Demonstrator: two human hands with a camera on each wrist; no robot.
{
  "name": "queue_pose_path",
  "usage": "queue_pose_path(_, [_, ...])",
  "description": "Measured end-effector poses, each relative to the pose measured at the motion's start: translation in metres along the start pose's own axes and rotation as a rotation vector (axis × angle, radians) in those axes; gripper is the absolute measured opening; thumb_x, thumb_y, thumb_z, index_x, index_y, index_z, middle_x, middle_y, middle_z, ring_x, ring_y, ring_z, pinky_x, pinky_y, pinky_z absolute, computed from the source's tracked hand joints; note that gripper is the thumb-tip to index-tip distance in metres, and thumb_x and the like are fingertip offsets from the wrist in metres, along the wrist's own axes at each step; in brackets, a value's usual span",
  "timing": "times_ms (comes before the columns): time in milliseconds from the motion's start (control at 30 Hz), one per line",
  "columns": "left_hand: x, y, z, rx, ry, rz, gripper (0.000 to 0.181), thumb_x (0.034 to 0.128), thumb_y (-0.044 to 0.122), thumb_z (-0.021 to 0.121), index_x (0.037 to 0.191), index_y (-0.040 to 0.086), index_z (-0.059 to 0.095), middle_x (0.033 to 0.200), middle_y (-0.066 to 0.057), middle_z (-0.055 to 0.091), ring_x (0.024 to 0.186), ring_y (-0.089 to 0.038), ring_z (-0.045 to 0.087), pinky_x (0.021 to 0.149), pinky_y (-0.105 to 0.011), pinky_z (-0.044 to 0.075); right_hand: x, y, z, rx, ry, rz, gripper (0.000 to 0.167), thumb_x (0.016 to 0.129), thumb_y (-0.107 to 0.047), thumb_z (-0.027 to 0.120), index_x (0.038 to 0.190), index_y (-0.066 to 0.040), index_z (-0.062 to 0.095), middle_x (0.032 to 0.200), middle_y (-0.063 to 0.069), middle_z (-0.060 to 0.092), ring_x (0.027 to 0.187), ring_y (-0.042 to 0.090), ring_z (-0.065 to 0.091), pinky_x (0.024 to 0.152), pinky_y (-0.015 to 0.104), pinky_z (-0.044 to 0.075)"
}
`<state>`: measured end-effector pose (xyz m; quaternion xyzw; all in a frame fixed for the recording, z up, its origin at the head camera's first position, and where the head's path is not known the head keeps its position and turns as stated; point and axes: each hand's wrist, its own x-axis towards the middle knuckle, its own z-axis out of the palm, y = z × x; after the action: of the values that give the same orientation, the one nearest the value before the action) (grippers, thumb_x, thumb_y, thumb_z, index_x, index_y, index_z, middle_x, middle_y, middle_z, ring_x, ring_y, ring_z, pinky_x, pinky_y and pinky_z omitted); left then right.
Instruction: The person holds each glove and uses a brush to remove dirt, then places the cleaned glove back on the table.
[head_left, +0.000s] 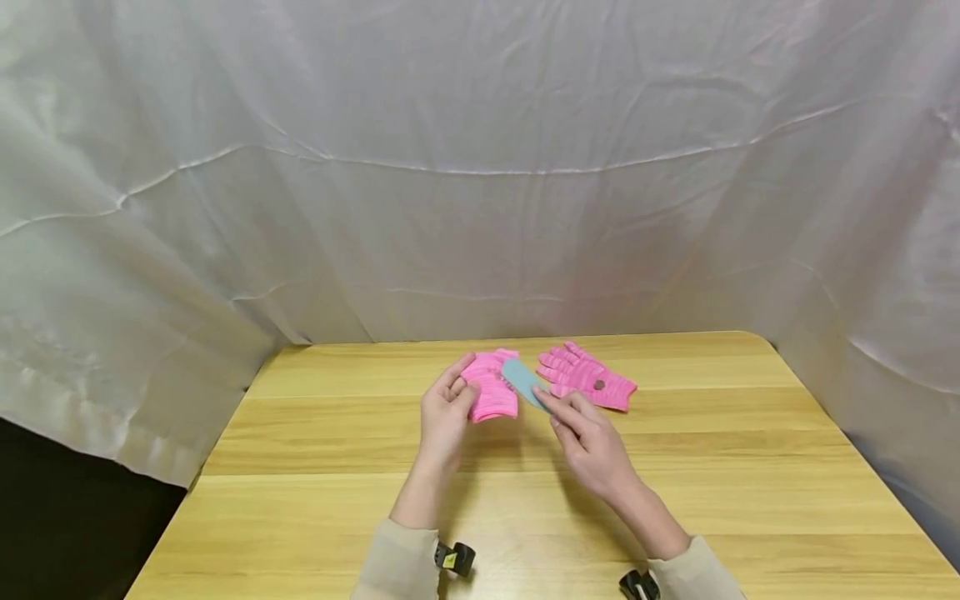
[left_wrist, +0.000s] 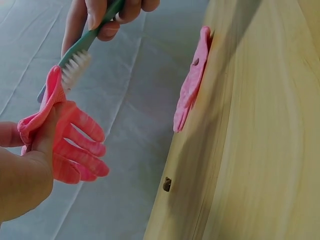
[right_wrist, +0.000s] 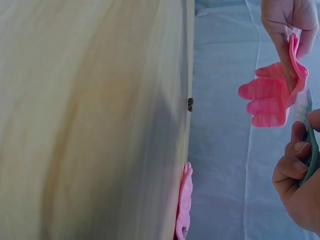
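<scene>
My left hand [head_left: 444,410] holds up a pink knitted glove [head_left: 492,392] by its cuff side, above the table; in the left wrist view the glove's fingers [left_wrist: 80,145] hang loose below. Gripped in my right hand [head_left: 592,446] is a teal brush [head_left: 522,382], index finger laid along its back. Its white bristles [left_wrist: 75,69] face the glove near the cuff, touching or very close. A second pink glove [head_left: 588,379] with a dark round spot lies flat on the table, beyond my right hand.
The wooden table [head_left: 315,517] runs up to a pale hanging curtain [head_left: 480,208] at the back and sides. A small dark mark or object [left_wrist: 167,184] shows near the table edge in the left wrist view.
</scene>
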<state>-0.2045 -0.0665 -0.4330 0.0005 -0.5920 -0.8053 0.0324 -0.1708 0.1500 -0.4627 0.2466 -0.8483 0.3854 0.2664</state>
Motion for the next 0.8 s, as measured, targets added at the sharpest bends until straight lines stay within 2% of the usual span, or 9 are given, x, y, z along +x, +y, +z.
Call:
queue_pose_path(400, [0.0013,0.0009,-0.0037,-0.022,-0.016,0.018,0.046,0.1005,-0.005,0.055,0.147,-0.001,0.055,0.125,-0.022,0.070,0.082,-0.009,0.066,0.068,-0.018,0.058,-0.0005,0.0014,-0.0005,-0.007,-0.026,0.039,0.044,0.097,0.005,0.063,0.137,-0.012,0.070,0.092,-0.009,0.054,0.073,0.003,0.041,0.059,0.021,0.041])
queue_pose_path(633, [0.0015,0.0012,-0.0038,-0.040,-0.029,0.019,0.047,0.1003,-0.006,0.055,0.147,-0.002,0.054,0.121,-0.019,0.071,0.081,-0.009,0.064,0.067,-0.017,0.057,-0.0005,0.0015,-0.0012,-0.007,-0.028,0.046,0.045,0.097,0.005,0.063,0.137,-0.013,0.069,0.093,-0.009,0.055,0.073,0.004,0.042,0.059,0.021,0.041])
queue_pose_path(800, [0.0024,0.0012,-0.0059,-0.035,-0.014,0.030,0.047,0.0996,-0.006,0.055,0.147,-0.001,0.055,0.116,-0.016,0.072,0.078,-0.009,0.063,0.065,-0.017,0.056,0.0001,0.0011,-0.0002,-0.003,-0.026,0.045,0.044,0.097,0.005,0.063,0.137,-0.013,0.069,0.093,-0.008,0.056,0.073,0.004,0.042,0.059,0.021,0.041])
